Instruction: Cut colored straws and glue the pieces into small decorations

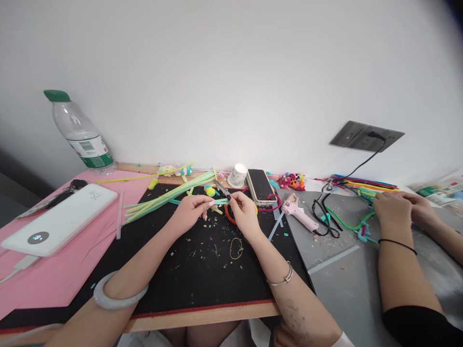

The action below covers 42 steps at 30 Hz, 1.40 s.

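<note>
My left hand [191, 209] pinches one end of a short teal pipe cleaner piece [219, 201] above the black mat [188, 270]. My right hand [244, 212] is closed round small scissors [222, 189], whose blades meet the other end of that piece. A red hair loop [228, 215] lies under my right hand, and a thin brown ring [237, 248] rests on the mat near my right wrist. A bundle of light green pipe cleaners [162, 198] lies just left of my left hand.
A white power bank [60, 219] sits on pink sheets [54, 270] at left, with a plastic bottle [81, 135] behind. A paper cup [238, 175], phone [261, 185] and pink glue gun [298, 212] lie at right. Another person's hands [396, 209] work coloured pipe cleaners [365, 185].
</note>
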Motion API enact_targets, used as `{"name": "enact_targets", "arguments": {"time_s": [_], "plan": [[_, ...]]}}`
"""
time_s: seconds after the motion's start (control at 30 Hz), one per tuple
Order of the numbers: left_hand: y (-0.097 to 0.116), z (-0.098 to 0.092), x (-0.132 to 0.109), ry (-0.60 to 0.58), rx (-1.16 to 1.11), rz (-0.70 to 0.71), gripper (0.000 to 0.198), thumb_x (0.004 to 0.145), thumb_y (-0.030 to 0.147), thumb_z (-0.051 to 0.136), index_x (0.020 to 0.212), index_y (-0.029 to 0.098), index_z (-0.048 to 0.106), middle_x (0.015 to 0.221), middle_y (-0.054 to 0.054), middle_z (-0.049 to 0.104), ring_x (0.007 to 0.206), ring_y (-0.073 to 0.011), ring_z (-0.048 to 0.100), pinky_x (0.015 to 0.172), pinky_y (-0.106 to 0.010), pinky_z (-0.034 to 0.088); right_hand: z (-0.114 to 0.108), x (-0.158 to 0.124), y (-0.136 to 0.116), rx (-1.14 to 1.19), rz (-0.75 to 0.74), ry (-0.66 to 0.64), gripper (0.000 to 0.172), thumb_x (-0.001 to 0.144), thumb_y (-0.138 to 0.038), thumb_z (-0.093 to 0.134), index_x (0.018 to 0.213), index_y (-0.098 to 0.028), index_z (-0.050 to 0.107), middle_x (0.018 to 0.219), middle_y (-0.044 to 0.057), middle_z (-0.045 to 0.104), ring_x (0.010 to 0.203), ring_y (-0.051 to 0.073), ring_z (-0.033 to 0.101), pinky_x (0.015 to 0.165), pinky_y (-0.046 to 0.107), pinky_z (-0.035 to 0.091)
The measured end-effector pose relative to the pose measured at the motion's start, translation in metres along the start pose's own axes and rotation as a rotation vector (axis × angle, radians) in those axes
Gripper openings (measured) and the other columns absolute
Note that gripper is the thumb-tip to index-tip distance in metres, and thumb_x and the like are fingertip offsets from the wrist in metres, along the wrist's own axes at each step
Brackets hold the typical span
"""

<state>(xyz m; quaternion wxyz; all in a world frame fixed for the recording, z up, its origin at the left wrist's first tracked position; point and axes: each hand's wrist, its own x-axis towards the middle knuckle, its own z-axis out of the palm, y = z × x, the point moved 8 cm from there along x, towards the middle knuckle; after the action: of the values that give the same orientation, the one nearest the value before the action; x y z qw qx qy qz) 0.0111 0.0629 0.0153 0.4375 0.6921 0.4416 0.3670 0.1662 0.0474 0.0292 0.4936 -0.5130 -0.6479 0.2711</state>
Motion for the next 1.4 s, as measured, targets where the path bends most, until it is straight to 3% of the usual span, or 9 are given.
{"name": "enact_targets", "arguments": {"time_s": [0.23, 0.5, 0.87, 1.03, 1.2, 1.4], "plan": [[0.001, 0.004, 0.002, -0.038, 0.007, 0.011, 0.029, 0.085, 0.036, 0.05, 0.083, 0.015, 0.07, 0.048, 0.003, 0.055, 0.048, -0.0108, 0.05, 0.055, -0.022, 0.039, -0.001, 0.0, 0.001, 0.031, -0.003, 0.014, 0.017, 0.084, -0.028, 0.046, 0.077, -0.017, 0.056, 0.068, 0.0, 0.053, 0.062, 0.013, 0.048, 0.06, 0.024, 0.039], [0.0, 0.0, 0.002, -0.003, 0.018, 0.01, 0.027, 0.085, 0.036, 0.051, 0.081, 0.016, 0.067, 0.049, 0.004, 0.053, 0.048, -0.0113, 0.05, 0.055, -0.022, 0.039, 0.0, -0.001, 0.0, -0.005, -0.017, 0.01, 0.015, 0.085, -0.026, 0.046, 0.076, -0.017, 0.055, 0.067, -0.001, 0.052, 0.061, 0.013, 0.048, 0.058, 0.024, 0.038], [0.003, 0.017, -0.003, -0.162, 0.146, 0.096, 0.028, 0.086, 0.033, 0.046, 0.077, 0.017, 0.066, 0.06, 0.0, 0.061, 0.051, -0.0123, 0.053, 0.056, -0.023, 0.042, 0.0, -0.001, -0.002, -0.037, -0.033, 0.009, 0.015, 0.084, -0.023, 0.045, 0.074, -0.018, 0.055, 0.065, 0.0, 0.055, 0.06, 0.014, 0.051, 0.059, 0.024, 0.04], [0.001, 0.009, -0.002, -0.085, 0.166, 0.057, 0.028, 0.085, 0.036, 0.047, 0.077, 0.017, 0.066, 0.053, 0.001, 0.058, 0.05, -0.0136, 0.054, 0.056, -0.024, 0.042, -0.003, 0.002, -0.002, -0.088, -0.028, -0.005, 0.017, 0.085, -0.025, 0.045, 0.075, -0.018, 0.056, 0.067, 0.001, 0.058, 0.061, 0.014, 0.053, 0.059, 0.025, 0.041], [-0.002, -0.003, -0.001, 0.041, 0.138, 0.05, 0.029, 0.085, 0.04, 0.047, 0.081, 0.018, 0.066, 0.051, 0.003, 0.056, 0.05, -0.0138, 0.053, 0.055, -0.023, 0.04, -0.044, 0.008, -0.019, -0.327, -0.123, 0.153, 0.018, 0.086, -0.025, 0.044, 0.084, -0.017, 0.061, 0.08, 0.005, 0.063, 0.071, 0.017, 0.056, 0.068, 0.028, 0.043], [-0.001, -0.006, -0.001, 0.086, 0.108, 0.033, 0.025, 0.085, 0.038, 0.048, 0.081, 0.019, 0.063, 0.05, 0.004, 0.052, 0.049, -0.0132, 0.053, 0.054, -0.023, 0.039, -0.138, 0.003, -0.003, -0.597, 0.03, 0.506, 0.022, 0.079, -0.022, 0.046, 0.094, -0.016, 0.062, 0.087, 0.008, 0.065, 0.075, 0.02, 0.057, 0.075, 0.033, 0.043]]}}
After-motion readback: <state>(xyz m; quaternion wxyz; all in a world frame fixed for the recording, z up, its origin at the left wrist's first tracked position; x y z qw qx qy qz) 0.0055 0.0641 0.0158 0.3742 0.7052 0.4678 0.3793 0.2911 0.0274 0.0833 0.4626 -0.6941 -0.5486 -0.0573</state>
